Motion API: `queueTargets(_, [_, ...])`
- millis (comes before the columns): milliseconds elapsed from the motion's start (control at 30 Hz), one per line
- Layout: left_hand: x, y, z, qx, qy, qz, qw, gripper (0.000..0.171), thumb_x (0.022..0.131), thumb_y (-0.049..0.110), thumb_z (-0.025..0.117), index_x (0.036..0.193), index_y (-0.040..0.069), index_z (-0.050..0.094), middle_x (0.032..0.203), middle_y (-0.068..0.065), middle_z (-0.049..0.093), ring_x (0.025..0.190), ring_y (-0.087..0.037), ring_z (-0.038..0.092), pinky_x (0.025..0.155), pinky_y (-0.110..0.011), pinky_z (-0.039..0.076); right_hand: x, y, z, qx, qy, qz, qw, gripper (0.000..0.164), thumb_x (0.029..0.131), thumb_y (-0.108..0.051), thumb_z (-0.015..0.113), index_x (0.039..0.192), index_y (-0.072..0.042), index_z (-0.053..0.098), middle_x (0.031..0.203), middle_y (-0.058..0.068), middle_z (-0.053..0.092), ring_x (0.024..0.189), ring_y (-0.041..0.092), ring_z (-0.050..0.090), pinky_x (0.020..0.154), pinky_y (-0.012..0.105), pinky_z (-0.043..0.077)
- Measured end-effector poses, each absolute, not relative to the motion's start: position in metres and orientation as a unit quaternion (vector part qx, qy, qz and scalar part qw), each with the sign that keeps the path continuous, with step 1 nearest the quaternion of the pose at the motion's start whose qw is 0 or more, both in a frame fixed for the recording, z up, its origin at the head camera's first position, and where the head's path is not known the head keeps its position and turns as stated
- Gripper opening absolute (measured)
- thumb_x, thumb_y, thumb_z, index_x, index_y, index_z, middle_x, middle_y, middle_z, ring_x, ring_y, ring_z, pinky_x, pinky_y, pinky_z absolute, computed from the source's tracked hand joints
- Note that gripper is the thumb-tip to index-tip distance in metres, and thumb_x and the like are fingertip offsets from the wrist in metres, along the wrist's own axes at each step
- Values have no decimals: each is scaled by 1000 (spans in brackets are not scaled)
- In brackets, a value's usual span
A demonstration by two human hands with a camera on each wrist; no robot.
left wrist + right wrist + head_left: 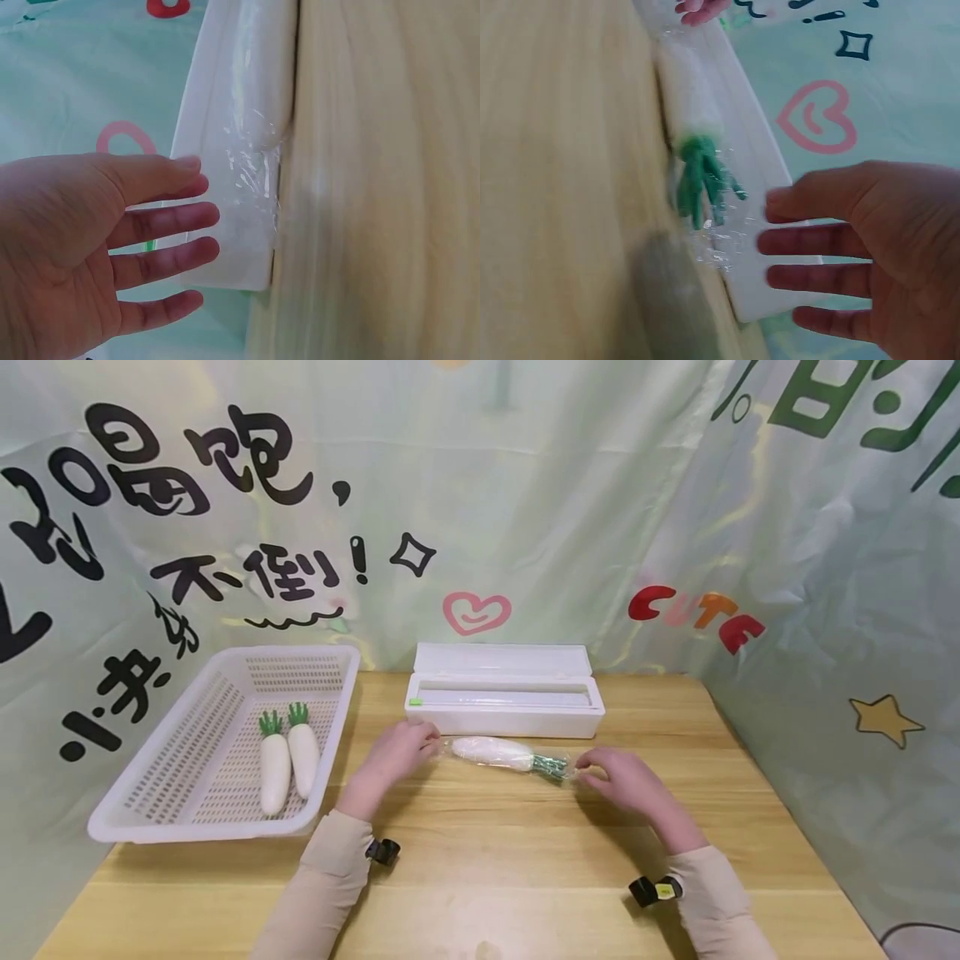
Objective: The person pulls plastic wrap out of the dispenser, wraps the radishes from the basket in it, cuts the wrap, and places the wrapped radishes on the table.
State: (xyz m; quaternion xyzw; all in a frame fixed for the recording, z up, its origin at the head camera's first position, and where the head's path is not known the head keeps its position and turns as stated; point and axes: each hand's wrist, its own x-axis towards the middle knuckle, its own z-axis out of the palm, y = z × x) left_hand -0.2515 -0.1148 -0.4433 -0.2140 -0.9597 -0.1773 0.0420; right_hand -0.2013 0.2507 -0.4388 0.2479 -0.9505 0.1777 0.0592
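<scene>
A white radish (491, 752) with green leaves lies on the table, wrapped in clear plastic film whose loose ends (716, 251) stick out past both tips. My left hand (401, 750) is beside the radish's root end, its fingers (169, 259) spread apart and holding nothing in the left wrist view. By the leafy end is my right hand (618, 777); its fingers (817, 277) are also apart with nothing between them. Just behind the radish stands a white cling film box (506, 721) with its lid (502, 660) up.
At the left, a white perforated basket (217, 831) holds two unwrapped white radishes (275, 772) with green tops. The wooden table (480, 868) reaches back to a printed curtain (555, 527), which also hangs along the right side.
</scene>
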Motion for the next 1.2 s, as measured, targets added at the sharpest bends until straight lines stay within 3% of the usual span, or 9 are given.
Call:
queueTargets(167, [-256, -108, -446, -213, -965, -148, 37, 29, 89, 21, 70, 115, 8, 68, 115, -10, 70, 107, -28, 65, 94, -43, 52, -207, 249, -437, 217, -958, 179, 58, 52, 83, -19, 75, 127, 2, 58, 123, 25, 63, 115, 45, 58, 100, 58, 44])
queueTargets(233, [-257, -106, -448, -209, -969, -131, 24, 29, 88, 20, 71, 114, 7, 67, 112, -11, 70, 105, -28, 65, 92, -43, 53, -211, 245, -442, 215, -962, 165, 39, 64, 79, -24, 78, 132, 2, 54, 124, 26, 62, 114, 45, 57, 100, 58, 44])
queueTargets(300, [-257, -103, -450, -203, -971, -123, 12, 28, 85, 17, 73, 110, 7, 68, 105, -10, 70, 99, -27, 64, 89, -43, 53, -215, 241, -449, 215, -965, 150, 25, 67, 76, -26, 80, 130, 3, 55, 116, 24, 63, 105, 40, 59, 93, 55, 48])
queueTargets(467, [-255, -101, -453, -196, -974, -110, -10, 17, 78, 13, 77, 93, 10, 69, 87, -4, 67, 83, -21, 60, 77, -38, 53, -220, 233, -462, 216, -969, 108, 45, 36, 76, -21, 78, 104, -1, 68, 84, 6, 60, 78, 21, 54, 69, 40, 47])
queueTargets(567, [-254, -102, -455, -199, -974, -106, -7, 8, 80, 14, 74, 80, 12, 67, 77, -1, 63, 74, -17, 56, 72, -36, 50, -221, 231, -465, 213, -970, 92, 71, 19, 77, -18, 77, 90, -6, 70, 76, 1, 58, 73, 18, 53, 66, 37, 46])
queueTargets(700, [-251, -104, -455, -204, -973, -109, -5, 11, 84, 16, 70, 74, 15, 65, 72, 3, 60, 71, -14, 52, 71, -33, 48, -222, 230, -465, 206, -971, 83, 91, 8, 78, -15, 75, 82, -10, 70, 71, -1, 58, 71, 19, 55, 66, 38, 48])
queueTargets(767, [-249, -105, -454, -205, -971, -119, -9, 13, 87, 17, 68, 74, 15, 65, 71, 4, 60, 69, -13, 52, 70, -31, 48, -221, 230, -465, 200, -971, 80, 99, 5, 78, -13, 74, 77, -13, 69, 69, -2, 58, 70, 19, 55, 65, 38, 48])
queueTargets(967, [-248, -103, -451, -202, -969, -141, -17, 15, 90, 16, 66, 75, 15, 61, 71, 4, 61, 65, -12, 53, 63, -29, 45, -223, 232, -465, 201, -968, 65, 132, 20, 78, -11, 74, 63, -15, 62, 59, -3, 58, 62, 17, 49, 58, 37, 43])
queueTargets(1200, [-248, -104, -452, -197, -964, -175, -25, 12, 91, 19, 67, 84, 16, 58, 71, 5, 56, 65, -12, 49, 61, -27, 40, -226, 237, -470, 223, -963, 76, 135, 14, 79, -11, 75, 68, -14, 66, 64, -1, 63, 65, 20, 55, 60, 39, 47])
